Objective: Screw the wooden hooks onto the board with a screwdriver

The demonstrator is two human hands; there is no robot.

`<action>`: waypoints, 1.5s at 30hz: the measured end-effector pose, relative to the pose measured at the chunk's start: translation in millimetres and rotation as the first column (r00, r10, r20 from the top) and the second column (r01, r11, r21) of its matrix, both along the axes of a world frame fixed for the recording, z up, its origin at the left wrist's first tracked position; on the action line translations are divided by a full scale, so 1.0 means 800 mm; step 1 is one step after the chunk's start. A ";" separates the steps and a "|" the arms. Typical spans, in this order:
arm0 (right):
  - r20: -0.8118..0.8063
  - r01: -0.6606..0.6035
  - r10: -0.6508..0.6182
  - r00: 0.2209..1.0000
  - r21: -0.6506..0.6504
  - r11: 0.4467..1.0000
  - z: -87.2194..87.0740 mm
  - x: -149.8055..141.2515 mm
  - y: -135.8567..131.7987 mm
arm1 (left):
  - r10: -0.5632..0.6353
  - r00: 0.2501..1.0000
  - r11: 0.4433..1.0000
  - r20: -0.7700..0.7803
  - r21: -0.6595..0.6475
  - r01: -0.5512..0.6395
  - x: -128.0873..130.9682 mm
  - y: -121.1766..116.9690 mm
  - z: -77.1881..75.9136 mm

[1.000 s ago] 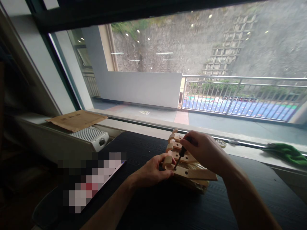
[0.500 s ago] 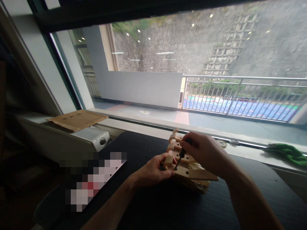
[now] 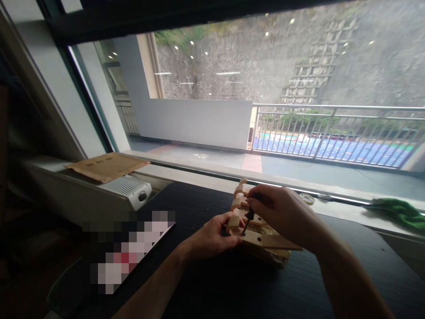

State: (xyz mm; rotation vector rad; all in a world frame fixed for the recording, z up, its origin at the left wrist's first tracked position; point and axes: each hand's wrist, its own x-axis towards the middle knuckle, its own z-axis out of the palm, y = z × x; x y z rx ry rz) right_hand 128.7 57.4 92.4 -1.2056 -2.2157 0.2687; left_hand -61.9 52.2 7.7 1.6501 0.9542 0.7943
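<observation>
My right hand (image 3: pixel 274 206) is closed around the handle of a dark screwdriver (image 3: pixel 249 217). The screwdriver's shaft slants down to a hole near the curled end of a pale wooden piece (image 3: pixel 270 241). With thumb and fingers my left hand (image 3: pixel 219 235) grips that curled end. Dark holes dot the wooden piece, and its flat tail points right. Several similar curved wooden pieces (image 3: pixel 237 204) stand in a row behind it, partly hidden by my right hand. Beneath them lies a bundle in shiny, crinkled wrapping (image 3: pixel 279 259).
The work rests on a black tabletop (image 3: pixel 186 199) before a large window. A blurred-out flat item (image 3: pixel 133 257) lies at left. Beyond it are a white grilled unit (image 3: pixel 133 190) and a brown envelope (image 3: pixel 106 166). A tape roll (image 3: pixel 307 198) and green cloth (image 3: pixel 401 214) are on the sill.
My right hand and the screwdriver handle have shifted slightly left, with the grip turned a little. The screwdriver tip stays at the same hole. My left hand has not visibly moved.
</observation>
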 end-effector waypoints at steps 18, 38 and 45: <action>-0.016 0.001 -0.001 1.000 -0.005 1.000 -0.001 -0.003 0.000 | 0.003 1.000 1.000 -0.026 0.015 -0.003 0.001 0.000 0.004; -0.034 -0.003 0.003 0.999 -0.013 1.000 -0.003 -0.006 0.001 | -0.003 1.000 1.000 -0.011 0.025 0.003 0.001 0.000 0.003; 0.005 0.056 -0.056 0.998 0.015 0.998 -0.009 -0.004 0.011 | -0.014 1.000 1.000 -0.011 0.022 0.014 0.001 0.000 0.002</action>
